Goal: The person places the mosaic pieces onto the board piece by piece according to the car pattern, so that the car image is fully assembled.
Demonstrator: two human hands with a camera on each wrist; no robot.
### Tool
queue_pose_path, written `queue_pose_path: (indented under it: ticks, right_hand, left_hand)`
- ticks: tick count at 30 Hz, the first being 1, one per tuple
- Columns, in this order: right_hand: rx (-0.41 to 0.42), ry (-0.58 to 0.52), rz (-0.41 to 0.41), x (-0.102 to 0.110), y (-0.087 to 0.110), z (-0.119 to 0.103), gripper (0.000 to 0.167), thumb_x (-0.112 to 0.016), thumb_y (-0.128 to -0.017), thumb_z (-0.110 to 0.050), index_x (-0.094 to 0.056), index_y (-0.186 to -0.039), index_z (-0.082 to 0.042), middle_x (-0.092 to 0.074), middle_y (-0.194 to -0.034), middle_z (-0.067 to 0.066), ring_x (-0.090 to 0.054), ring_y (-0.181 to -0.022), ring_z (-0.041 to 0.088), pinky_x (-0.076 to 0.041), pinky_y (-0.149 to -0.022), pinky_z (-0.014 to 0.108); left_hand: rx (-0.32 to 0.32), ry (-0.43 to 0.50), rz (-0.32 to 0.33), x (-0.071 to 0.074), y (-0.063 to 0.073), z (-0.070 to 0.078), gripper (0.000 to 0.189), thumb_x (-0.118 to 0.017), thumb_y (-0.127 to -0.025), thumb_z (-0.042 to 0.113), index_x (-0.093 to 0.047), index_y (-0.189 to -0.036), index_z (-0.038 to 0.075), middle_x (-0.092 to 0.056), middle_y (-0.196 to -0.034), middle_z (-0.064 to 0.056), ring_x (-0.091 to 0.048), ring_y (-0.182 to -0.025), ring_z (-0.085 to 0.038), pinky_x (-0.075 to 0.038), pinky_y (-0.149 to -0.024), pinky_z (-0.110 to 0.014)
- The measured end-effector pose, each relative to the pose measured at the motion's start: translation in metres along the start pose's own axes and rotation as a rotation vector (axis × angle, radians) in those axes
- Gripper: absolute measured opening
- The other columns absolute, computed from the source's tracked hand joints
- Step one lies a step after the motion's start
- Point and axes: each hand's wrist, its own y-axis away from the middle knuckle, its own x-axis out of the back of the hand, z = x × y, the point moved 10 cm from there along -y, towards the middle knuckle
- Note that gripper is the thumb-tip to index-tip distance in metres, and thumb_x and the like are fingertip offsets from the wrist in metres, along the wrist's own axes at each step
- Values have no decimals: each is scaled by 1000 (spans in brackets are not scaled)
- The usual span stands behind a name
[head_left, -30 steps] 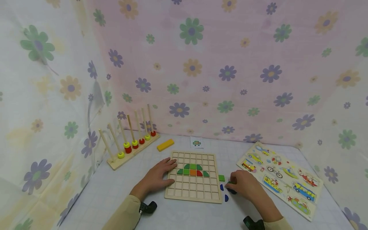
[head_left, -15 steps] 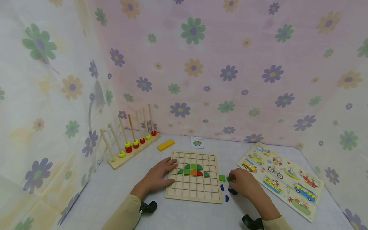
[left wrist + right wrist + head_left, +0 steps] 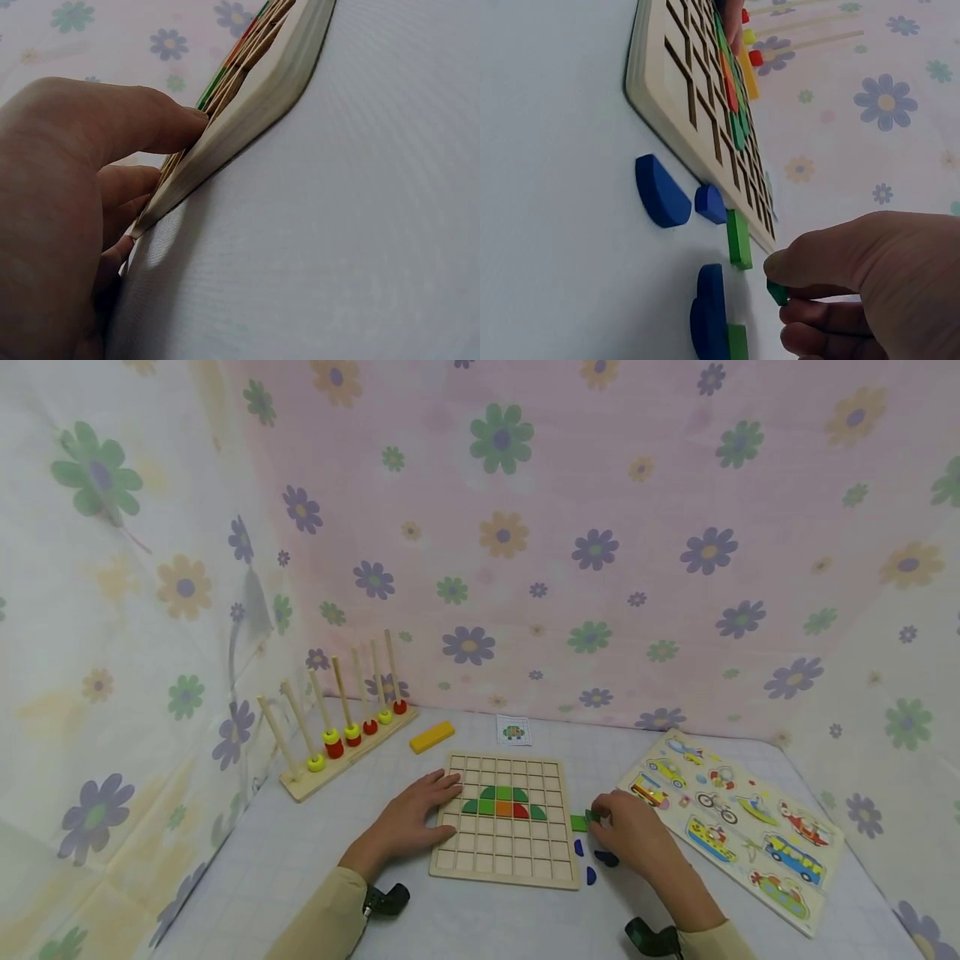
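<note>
One pinched green piece (image 3: 778, 293) escapes left wrist view.

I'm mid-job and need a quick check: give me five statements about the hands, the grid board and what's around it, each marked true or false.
1. The right hand pinches a dark green piece. True.
2. The left hand pinches the yellow block. False: that hand touches the grid board, and the block lies apart on the tabletop.
3. The orange piece and the red piece sit side by side in the grid board. True.
4. All the blue pieces are in the grid board. False: they lie outside it, on the tabletop.
5. The picture card lies beyond the grid board's far edge. True.
</note>
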Motion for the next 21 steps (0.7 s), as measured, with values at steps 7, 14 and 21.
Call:
queue_pose_path:
  ticks: [7, 14, 21]
  right_hand:
    - [20, -52, 32, 6, 0, -14, 17, -88, -90, -16, -81, -104, -11, -64, -88, -3, -59, -81, 15, -53, -70, 37]
    - [25, -58, 48, 6, 0, -26, 16, -88, -91, -15, -81, -105, -12, -64, -89, -4, -58, -82, 15, -53, -72, 36]
    - [68, -57, 51, 6, -2, -39, 17, -89, -90, -15, -81, -105, -13, -63, -89, -5, -57, -81, 14, -53, -72, 35]
  left_hand:
    - [8, 1, -6, 0, -1, -1, 70, -71, -99, 43, -55, -162, 17, -41, -172, 4, -26, -162, -30, -30, -125, -62]
    - [11, 18, -13, 0, -1, 0, 68, -71, -100, 42, -55, -162, 18, -41, -172, 5, -26, -163, -30, -30, -125, -62]
    - [4, 20, -11, 1, 1, 1, 68, -71, -100, 42, -55, -162, 18, -41, -172, 3, -25, -163, -30, -29, -125, -62]
